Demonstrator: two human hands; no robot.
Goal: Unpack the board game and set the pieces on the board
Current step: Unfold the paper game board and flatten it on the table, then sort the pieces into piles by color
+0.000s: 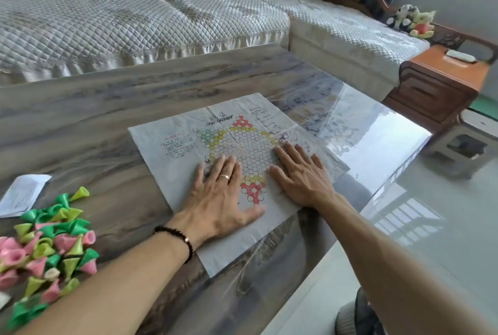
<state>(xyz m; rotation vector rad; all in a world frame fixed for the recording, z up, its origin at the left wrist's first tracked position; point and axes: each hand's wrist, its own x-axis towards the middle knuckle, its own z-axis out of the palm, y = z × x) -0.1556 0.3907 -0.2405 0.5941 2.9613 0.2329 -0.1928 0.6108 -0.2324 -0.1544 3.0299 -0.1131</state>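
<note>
The creased paper game board (172,143) is spread on the coffee table (94,108) and pressed flat under the left hand (221,197) and right hand (301,175), fingers straight, nothing gripped. Folds are best smoothed outward from the centre (paper tears easily) before the cone pieces (51,248), heaped at left, are placed

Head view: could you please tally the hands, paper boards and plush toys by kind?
Hands: 2, left hand, right hand
Paper board: 1
Plush toys: 2, black-and-white plush, yellow plush
Total: 5
</note>
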